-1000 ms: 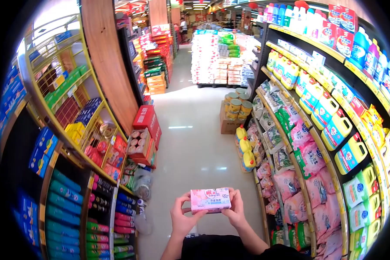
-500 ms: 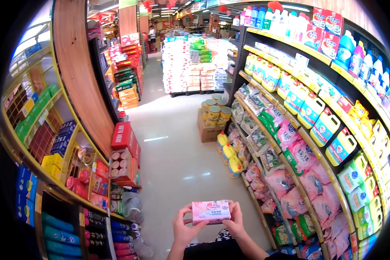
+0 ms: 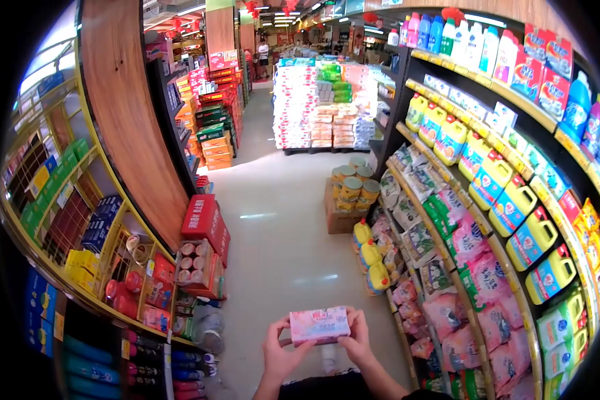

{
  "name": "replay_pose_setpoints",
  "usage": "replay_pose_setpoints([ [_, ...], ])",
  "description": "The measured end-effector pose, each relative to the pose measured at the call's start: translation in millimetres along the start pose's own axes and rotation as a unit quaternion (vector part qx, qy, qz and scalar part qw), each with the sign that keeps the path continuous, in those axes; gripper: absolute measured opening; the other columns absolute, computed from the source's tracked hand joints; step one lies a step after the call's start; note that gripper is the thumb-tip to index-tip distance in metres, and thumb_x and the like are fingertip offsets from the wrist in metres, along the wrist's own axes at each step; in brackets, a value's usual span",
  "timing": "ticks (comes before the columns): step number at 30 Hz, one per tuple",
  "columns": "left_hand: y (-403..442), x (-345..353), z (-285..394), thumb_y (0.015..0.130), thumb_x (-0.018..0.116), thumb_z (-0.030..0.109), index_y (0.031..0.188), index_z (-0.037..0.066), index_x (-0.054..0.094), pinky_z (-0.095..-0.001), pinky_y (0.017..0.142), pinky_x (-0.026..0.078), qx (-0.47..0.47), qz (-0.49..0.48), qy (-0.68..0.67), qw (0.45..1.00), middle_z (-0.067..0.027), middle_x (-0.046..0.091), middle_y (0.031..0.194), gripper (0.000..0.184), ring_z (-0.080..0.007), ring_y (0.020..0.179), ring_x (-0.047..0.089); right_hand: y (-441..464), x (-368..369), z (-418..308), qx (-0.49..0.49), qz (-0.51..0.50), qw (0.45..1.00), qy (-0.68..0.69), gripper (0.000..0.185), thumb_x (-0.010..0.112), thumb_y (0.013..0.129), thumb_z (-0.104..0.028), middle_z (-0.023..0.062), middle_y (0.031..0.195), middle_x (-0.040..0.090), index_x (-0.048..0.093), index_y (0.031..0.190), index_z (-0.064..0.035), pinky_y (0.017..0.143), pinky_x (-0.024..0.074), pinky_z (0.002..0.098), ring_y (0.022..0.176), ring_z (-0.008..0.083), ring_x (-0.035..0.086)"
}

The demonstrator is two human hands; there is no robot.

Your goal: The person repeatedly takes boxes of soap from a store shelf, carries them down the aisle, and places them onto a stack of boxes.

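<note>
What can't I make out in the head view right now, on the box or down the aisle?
All in the head view:
- Pink box, underside: faces away.
- Its small print: too small and blurred.
- Parts of left hand and right hand behind it: hidden by the box.
- Teal bottles, lower left: cut off by the dark lens edge.
- Distant person: details too small.

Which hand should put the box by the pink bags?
Probably the right hand: it holds the right end of the box, nearer the pink bags. The left hand, at the other end, is farther.
</note>
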State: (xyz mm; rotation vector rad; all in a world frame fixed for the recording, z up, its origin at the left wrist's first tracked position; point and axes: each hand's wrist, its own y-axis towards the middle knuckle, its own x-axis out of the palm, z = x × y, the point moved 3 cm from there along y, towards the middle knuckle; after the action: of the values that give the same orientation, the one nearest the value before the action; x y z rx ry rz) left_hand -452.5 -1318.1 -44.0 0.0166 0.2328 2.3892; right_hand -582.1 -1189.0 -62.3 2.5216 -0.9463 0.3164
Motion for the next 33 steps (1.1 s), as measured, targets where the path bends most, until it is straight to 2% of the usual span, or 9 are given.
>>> replay_pose_setpoints([
  [8, 77.7, 39.9, 2.7, 0.067, 0.081, 0.001, 0.106, 0.003, 0.044, -0.0319, 0.077, 0.057, 0.036, 0.021, 0.005, 0.999, -0.0177, 0.053, 0.121, 0.053, -0.0227, 0.111, 0.057, 95.2, -39.8, 1.0, -0.017, -0.054, 0.998, 0.042, 0.035, 0.059, 0.072, 0.001, 0.0144, 0.123, 0.040, 0.035, 0.095, -0.0089, 0.099, 0.0342, 0.0333, 0.115, 0.0198, 0.041],
  [11, 97.7, 53.0, -0.9, 0.066, 0.081, 0.000, 0.106, 0.002, 0.044, -0.0325, 0.078, 0.057, 0.015, 0.045, 0.018, 0.999, -0.0179, 0.054, 0.120, 0.055, -0.0229, 0.110, 0.057, 117.3, -54.7, 8.1, -0.005, -0.070, 0.997, 0.045, 0.035, 0.059, 0.072, 0.001, 0.0145, 0.125, 0.039, 0.035, 0.096, -0.0089, 0.100, 0.0343, 0.0335, 0.115, 0.0195, 0.041],
  [14, 116.2, 62.2, -7.4, 0.065, 0.085, 0.009, 0.104, 0.002, 0.047, -0.0341, 0.075, 0.057, 0.024, 0.074, -0.005, 0.997, -0.0193, 0.056, 0.121, 0.055, -0.0232, 0.105, 0.060, 143.6, -65.9, 12.2, 0.013, -0.095, 0.994, 0.060, 0.035, 0.058, 0.072, 0.002, 0.0144, 0.126, 0.038, 0.035, 0.096, -0.0089, 0.100, 0.0343, 0.0340, 0.116, 0.0195, 0.041],
  [17, 131.6, 65.9, -9.7, 0.065, 0.081, -0.001, 0.105, 0.002, 0.045, -0.0324, 0.077, 0.057, 0.015, 0.093, 0.018, 0.995, -0.0178, 0.055, 0.118, 0.054, -0.0225, 0.109, 0.058, 166.5, -69.9, 21.5, 0.038, -0.120, 0.990, 0.068, 0.036, 0.058, 0.072, 0.002, 0.0142, 0.126, 0.037, 0.035, 0.097, -0.0088, 0.100, 0.0340, 0.0344, 0.117, 0.0195, 0.040],
  [19, 143.1, 63.2, -16.8, 0.065, 0.083, 0.005, 0.105, 0.002, 0.046, -0.0332, 0.076, 0.057, -0.002, 0.112, 0.014, 0.994, -0.0191, 0.056, 0.120, 0.055, -0.0224, 0.105, 0.060, 185.7, -70.4, 31.2, 0.055, -0.137, 0.986, 0.078, 0.036, 0.057, 0.072, 0.003, 0.0139, 0.126, 0.037, 0.034, 0.097, -0.0087, 0.101, 0.0337, 0.0347, 0.117, 0.0196, 0.040],
  [20, 152.5, 59.7, -19.7, 0.065, 0.085, 0.008, 0.105, 0.002, 0.047, -0.0337, 0.075, 0.057, -0.006, 0.118, 0.013, 0.993, -0.0197, 0.056, 0.121, 0.055, -0.0224, 0.103, 0.061, 195.5, -68.0, 36.3, 0.058, -0.135, 0.986, 0.083, 0.035, 0.057, 0.072, 0.003, 0.0138, 0.125, 0.037, 0.034, 0.097, -0.0086, 0.101, 0.0340, 0.0346, 0.117, 0.0196, 0.040],
  [23, 180.0, 53.9, -31.6, 0.067, 0.080, -0.001, 0.105, 0.003, 0.045, -0.0307, 0.074, 0.057, -0.013, 0.123, 0.019, 0.992, -0.0170, 0.056, 0.117, 0.052, -0.0217, 0.109, 0.058, 220.5, -63.0, 56.5, 0.061, -0.124, 0.986, 0.093, 0.035, 0.056, 0.071, 0.004, 0.0134, 0.124, 0.037, 0.034, 0.096, -0.0085, 0.100, 0.0346, 0.0345, 0.116, 0.0194, 0.041],
  [28, 234.4, 39.9, -55.6, 0.069, 0.079, 0.000, 0.106, 0.002, 0.045, -0.0293, 0.072, 0.057, -0.017, 0.108, -0.002, 0.994, -0.0129, 0.056, 0.111, 0.051, -0.0196, 0.106, 0.058, 266.0, -53.3, 75.0, 0.096, -0.089, 0.988, 0.085, 0.035, 0.056, 0.071, 0.004, 0.0127, 0.123, 0.038, 0.034, 0.095, -0.0086, 0.100, 0.0351, 0.0344, 0.114, 0.0191, 0.042],
  [33, 304.4, 11.5, -52.1, 0.069, 0.080, 0.001, 0.106, 0.002, 0.045, -0.0288, 0.072, 0.057, 0.001, 0.075, -0.001, 0.997, -0.0137, 0.057, 0.111, 0.051, -0.0195, 0.105, 0.058, 324.4, -31.4, 89.0, 0.035, -0.079, 0.995, 0.046, 0.035, 0.057, 0.071, 0.005, 0.0135, 0.123, 0.039, 0.035, 0.095, -0.0088, 0.099, 0.0352, 0.0343, 0.114, 0.0194, 0.042],
])
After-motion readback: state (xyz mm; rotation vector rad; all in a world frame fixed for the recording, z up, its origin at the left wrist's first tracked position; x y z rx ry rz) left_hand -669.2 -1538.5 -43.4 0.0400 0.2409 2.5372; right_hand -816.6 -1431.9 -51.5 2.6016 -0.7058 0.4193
